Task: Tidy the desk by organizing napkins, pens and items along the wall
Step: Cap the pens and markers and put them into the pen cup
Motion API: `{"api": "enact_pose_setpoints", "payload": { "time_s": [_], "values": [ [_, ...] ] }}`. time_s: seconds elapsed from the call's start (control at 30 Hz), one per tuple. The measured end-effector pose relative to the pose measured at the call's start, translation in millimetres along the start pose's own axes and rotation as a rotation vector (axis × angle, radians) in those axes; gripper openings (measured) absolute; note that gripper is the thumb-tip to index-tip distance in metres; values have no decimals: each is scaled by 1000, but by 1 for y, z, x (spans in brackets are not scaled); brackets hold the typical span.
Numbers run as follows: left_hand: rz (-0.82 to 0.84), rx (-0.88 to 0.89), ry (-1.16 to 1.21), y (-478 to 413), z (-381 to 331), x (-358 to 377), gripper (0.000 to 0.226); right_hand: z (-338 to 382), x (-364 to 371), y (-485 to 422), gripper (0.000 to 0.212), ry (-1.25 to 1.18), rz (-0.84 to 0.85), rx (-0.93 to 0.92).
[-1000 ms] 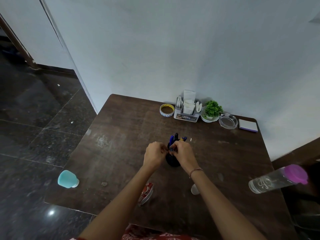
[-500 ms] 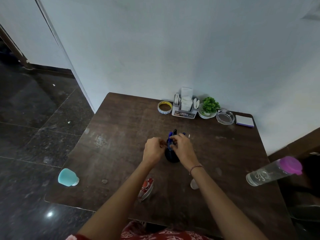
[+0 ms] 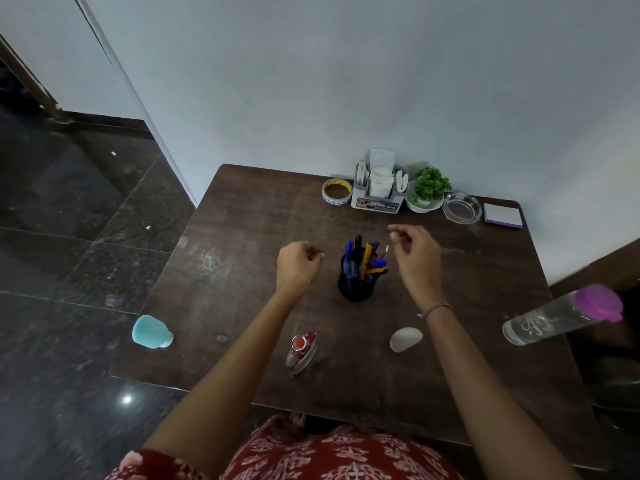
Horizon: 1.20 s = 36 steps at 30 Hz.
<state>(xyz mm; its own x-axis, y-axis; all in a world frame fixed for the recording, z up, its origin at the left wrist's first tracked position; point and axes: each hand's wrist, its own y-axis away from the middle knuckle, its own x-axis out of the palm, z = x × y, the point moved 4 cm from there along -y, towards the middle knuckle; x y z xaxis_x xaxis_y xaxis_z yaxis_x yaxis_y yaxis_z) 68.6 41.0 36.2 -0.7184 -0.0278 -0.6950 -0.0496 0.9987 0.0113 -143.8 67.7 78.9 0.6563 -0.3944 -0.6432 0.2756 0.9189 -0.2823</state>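
- My left fingers (image 3: 313, 253) curl inward, empty, just left of the pen cup (image 3: 355, 289).
- My right fingers (image 3: 399, 234) hang loosely bent, empty, just right of it.

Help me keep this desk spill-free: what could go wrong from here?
1. The pen holder stands between the left hand and right hand, with its pens leaning outward; a careless sweep could tip it.
2. The water bottle sits at the right edge of the table; a bump might send it off.
3. The teal cup sits at the left edge; a nudge could drop it to the floor.
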Motion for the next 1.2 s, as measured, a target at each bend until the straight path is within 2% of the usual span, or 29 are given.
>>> {"api": "enact_pose_setpoints", "payload": {
  "time_s": [0.1, 0.17, 0.27, 0.33, 0.43, 0.5, 0.57, 0.67, 0.8, 0.9, 1.03, 1.2],
  "values": [
    [29, -10, 12, -2, 1, 4, 15, -24, -10, -2, 22, 38, -35, 86],
    [67, -21, 23, -5, 2, 10, 17, -42, -8, -1, 26, 70, 10, 173],
    [157, -53, 19, -7, 2, 23, 27, -65, 3, 3, 39, 99, 198, 350],
    [221, -73, 10, -8, 4, 32, 35, -70, 12, 8, 56, 83, 363, 446],
    [352, -126, -6, -9, 7, 46, 56, -65, 26, 14, 84, 90, 587, 487],
    [438, -155, -33, -9, 8, 54, 70, -63, 37, 17, 89, 146, 697, 477],
    [485, -169, -43, -9, 7, 59, 76, -63, 47, 20, 75, 121, 754, 473],
    [504, -170, -47, -12, 6, 63, 72, -56, 55, 22, 45, -88, 757, 519],
    [502, -142, -67, -19, 5, 67, 39, -51, 55, 20, 34, -178, 709, 581],
    [465, -162, -55, -23, 4, 68, 28, -50, 56, 17, 21, -194, 669, 601],
    [411, -180, -19, -26, 5, 67, 24, -52, 58, 13, 24, -262, 550, 642],
    [332, -159, 6, -33, 4, 60, 23, -49, 68, 7, 27, -251, 497, 655]
  ]
}}
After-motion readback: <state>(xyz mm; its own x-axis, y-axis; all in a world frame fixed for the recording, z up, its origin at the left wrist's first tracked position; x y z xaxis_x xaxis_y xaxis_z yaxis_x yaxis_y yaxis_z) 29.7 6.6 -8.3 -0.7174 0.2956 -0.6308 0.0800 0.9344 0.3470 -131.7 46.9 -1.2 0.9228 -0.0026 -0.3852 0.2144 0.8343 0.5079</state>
